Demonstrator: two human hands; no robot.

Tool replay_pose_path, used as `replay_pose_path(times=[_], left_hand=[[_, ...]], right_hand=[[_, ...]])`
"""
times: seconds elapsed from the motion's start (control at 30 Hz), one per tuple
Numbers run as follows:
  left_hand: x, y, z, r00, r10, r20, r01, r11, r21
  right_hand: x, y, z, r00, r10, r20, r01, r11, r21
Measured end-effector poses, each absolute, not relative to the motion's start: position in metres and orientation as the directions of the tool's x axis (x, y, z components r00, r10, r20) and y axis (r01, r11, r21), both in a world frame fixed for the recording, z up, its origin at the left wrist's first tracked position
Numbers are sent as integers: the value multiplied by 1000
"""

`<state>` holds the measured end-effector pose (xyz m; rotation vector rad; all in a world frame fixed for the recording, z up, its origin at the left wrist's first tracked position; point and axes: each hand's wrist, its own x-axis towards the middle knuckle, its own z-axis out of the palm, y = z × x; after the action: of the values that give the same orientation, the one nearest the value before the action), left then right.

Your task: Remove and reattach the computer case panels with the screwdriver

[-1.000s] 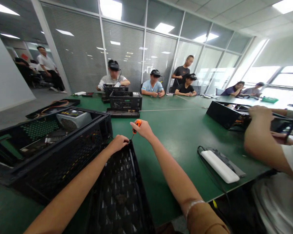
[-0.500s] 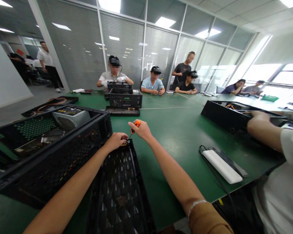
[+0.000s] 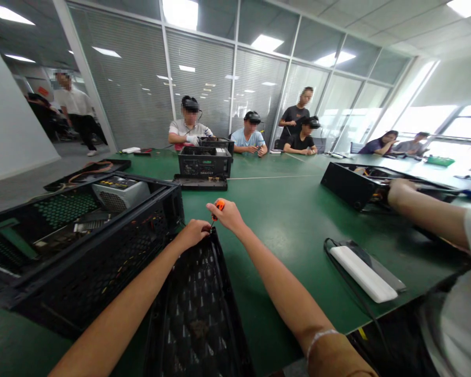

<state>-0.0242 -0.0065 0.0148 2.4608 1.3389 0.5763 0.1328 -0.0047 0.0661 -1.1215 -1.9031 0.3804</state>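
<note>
A black perforated side panel (image 3: 196,298) lies flat on the green table (image 3: 294,220) in front of me. My left hand (image 3: 194,233) is closed on the panel's far edge, fingers curled over something I cannot make out. My right hand (image 3: 227,213) grips a small orange-handled screwdriver (image 3: 219,205), whose thin shaft points down toward the panel's far corner, right beside my left hand. An open black computer case (image 3: 82,235) lies just left of the panel.
A white power bank (image 3: 363,272) with a black cable lies at the right. A co-worker's arm (image 3: 427,214) reaches into another black case (image 3: 353,186) at the right. A further case (image 3: 204,162) stands mid-table. Several people sit at the far side.
My hands stay at the panel's far corner with the screwdriver; the right hand has drawn slightly closer to the left. The co-worker's arm at the right has lowered into their case.
</note>
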Motion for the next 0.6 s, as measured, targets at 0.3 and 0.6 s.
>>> replay_pose_path(times=[0.3, 0.6], left_hand=[[-26, -7, 15, 505, 833, 224, 749, -552, 365], [-25, -9, 17, 492, 843, 217, 762, -538, 360]], right_hand=[[131, -14, 75, -220, 834, 506, 402, 551, -732], [125, -14, 68, -289, 835, 468, 251, 538, -805]])
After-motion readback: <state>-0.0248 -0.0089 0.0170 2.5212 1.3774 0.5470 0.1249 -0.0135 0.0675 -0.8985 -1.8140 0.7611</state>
